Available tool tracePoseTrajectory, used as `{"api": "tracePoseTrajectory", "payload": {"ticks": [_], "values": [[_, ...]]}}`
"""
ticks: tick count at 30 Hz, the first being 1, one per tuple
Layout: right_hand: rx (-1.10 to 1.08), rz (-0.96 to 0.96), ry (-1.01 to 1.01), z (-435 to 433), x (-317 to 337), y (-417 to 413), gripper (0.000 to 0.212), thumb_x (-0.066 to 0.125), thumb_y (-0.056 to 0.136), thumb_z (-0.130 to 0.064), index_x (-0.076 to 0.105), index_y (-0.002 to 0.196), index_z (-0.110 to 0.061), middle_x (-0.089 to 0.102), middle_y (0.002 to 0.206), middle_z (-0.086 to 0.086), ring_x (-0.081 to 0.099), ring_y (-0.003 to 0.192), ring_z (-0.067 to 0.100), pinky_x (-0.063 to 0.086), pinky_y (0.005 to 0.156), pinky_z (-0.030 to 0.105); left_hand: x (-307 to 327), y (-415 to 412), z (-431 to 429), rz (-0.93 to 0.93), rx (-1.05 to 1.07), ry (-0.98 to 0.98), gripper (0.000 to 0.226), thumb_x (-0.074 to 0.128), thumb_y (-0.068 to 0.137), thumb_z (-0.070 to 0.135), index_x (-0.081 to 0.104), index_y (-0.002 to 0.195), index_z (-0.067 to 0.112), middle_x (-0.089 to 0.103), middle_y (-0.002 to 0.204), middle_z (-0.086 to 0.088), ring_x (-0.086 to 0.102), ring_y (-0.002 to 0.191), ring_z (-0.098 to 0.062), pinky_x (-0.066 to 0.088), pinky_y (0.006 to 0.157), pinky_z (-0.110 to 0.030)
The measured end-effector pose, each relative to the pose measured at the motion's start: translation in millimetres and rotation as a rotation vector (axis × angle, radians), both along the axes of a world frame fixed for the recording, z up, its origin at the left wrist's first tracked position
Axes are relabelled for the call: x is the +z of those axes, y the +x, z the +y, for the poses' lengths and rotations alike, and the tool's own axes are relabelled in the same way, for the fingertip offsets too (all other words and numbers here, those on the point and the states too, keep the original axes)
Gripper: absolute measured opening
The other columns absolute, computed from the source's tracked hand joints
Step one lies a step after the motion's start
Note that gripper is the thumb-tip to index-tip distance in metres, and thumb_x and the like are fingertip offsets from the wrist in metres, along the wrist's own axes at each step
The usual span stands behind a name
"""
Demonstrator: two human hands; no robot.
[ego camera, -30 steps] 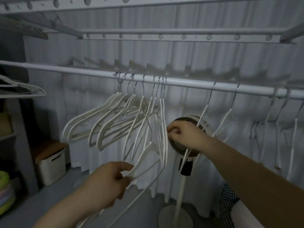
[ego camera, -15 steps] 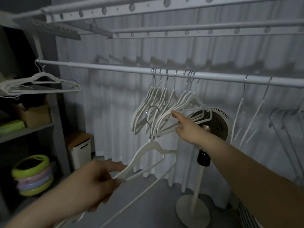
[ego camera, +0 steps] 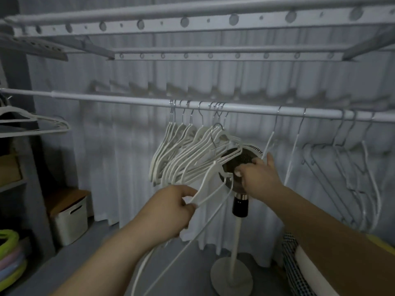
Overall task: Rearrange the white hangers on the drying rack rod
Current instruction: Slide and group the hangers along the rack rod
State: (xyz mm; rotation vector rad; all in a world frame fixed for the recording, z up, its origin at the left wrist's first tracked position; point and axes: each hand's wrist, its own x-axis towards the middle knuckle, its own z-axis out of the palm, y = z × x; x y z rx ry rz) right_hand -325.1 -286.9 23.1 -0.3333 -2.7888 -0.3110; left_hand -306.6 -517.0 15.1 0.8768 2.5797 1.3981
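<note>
We see a dim room hung with a pale pleated curtain (ego camera: 106,159). A white rod (ego camera: 128,101) crosses it, under the holed bars of a rack (ego camera: 192,24). A tight bunch of white hangers (ego camera: 181,161) hangs mid-rod. The left hand (ego camera: 171,210) pinches the arm of one hanger (ego camera: 210,180), its hook free below the rod. The right hand (ego camera: 258,176) reaches to the bunch's ends, thumb up; we cannot tell whether it grips. Behind stands a fan (ego camera: 240,207) on the grey floor (ego camera: 102,263). A lidded bin (ego camera: 70,218) sits left, beside a shelf (ego camera: 10,184).
</note>
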Motion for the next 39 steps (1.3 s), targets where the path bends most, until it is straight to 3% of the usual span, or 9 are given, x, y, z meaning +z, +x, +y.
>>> {"api": "tracePoseTrajectory", "payload": {"ticks": [4,8,14,16,20,25,30,36,39], "values": [[0.019,0.071,0.018,26,11,2,0.036,0.046,0.086,-0.02,0.052,0.121,-0.02,0.049,0.133,0.001,0.028,0.131,0.023,0.001,0.113,0.045,12,-30,42,0.068,0.011,0.013,0.025,0.047,0.09,0.015,0.058,0.11,0.024,0.053,0.051,0.002,0.042,0.025,0.0,0.032,0.033,-0.01],[0.047,0.221,-0.013,60,30,-4,0.053,0.051,0.085,-0.023,0.036,0.136,-0.018,0.022,0.151,0.001,0.016,0.138,0.02,0.001,0.115,0.039,27,-58,82,0.15,0.025,0.057,0.019,0.048,0.089,0.016,0.055,0.095,0.032,0.053,0.047,0.005,0.039,0.023,-0.002,0.031,0.034,-0.01],[0.029,0.424,-0.051,109,53,-21,0.059,0.05,0.087,-0.018,0.025,0.141,-0.016,0.011,0.155,0.007,0.013,0.14,0.023,0.0,0.114,0.035,41,-91,144,0.179,0.037,0.172,0.026,0.049,0.087,0.01,0.053,0.078,0.034,0.051,0.036,0.007,0.039,0.023,-0.003,0.03,0.032,-0.008],[0.041,0.454,-0.032,124,59,-26,0.061,0.05,0.087,-0.02,0.024,0.141,-0.014,0.012,0.154,0.007,0.014,0.14,0.022,0.002,0.114,0.035,42,-98,163,0.203,0.04,0.174,0.037,0.048,0.085,0.008,0.051,0.066,0.039,0.05,0.031,0.009,0.04,0.022,-0.003,0.03,0.031,-0.009],[0.093,0.501,0.001,142,63,-38,0.06,0.05,0.086,-0.02,0.025,0.141,-0.015,0.015,0.154,0.006,0.009,0.142,0.024,-0.004,0.115,0.037,37,-106,195,0.216,0.045,0.151,0.032,0.048,0.086,0.01,0.052,0.068,0.037,0.051,0.039,0.01,0.041,0.023,-0.002,0.031,0.032,-0.011],[0.176,0.554,0.022,148,70,-55,0.055,0.05,0.088,-0.025,0.031,0.139,-0.015,0.023,0.152,0.006,0.015,0.14,0.023,-0.004,0.115,0.039,26,-111,211,0.156,0.046,0.135,0.037,0.048,0.086,0.009,0.049,0.064,0.039,0.051,0.03,0.013,0.041,0.023,-0.002,0.029,0.029,-0.009],[0.17,0.55,0.023,153,77,-69,0.058,0.048,0.089,-0.032,0.027,0.14,-0.017,0.026,0.151,0.003,0.018,0.139,0.021,-0.008,0.111,0.041,18,-108,217,0.125,0.0,0.116,0.028,0.048,0.088,0.011,0.051,0.076,0.037,0.052,0.036,0.011,0.044,0.025,0.001,0.033,0.03,-0.01],[0.152,0.63,0.027,158,76,-68,0.048,0.054,0.083,-0.022,0.042,0.129,-0.012,0.046,0.133,0.007,0.035,0.128,0.023,-0.002,0.112,0.043,16,-108,222,0.163,-0.038,0.088,0.02,0.048,0.09,0.016,0.059,0.091,0.033,0.053,0.049,0.008,0.045,0.028,0.002,0.038,0.036,-0.01],[0.15,0.659,0.017,157,77,-70,0.048,0.054,0.083,-0.022,0.042,0.129,-0.012,0.043,0.137,0.008,0.032,0.131,0.024,-0.003,0.112,0.042,17,-102,222,0.216,0.005,0.038,0.024,0.05,0.09,0.031,0.061,0.111,0.029,0.064,0.071,0.007,0.057,0.056,0.002,0.043,0.058,-0.015]]}}
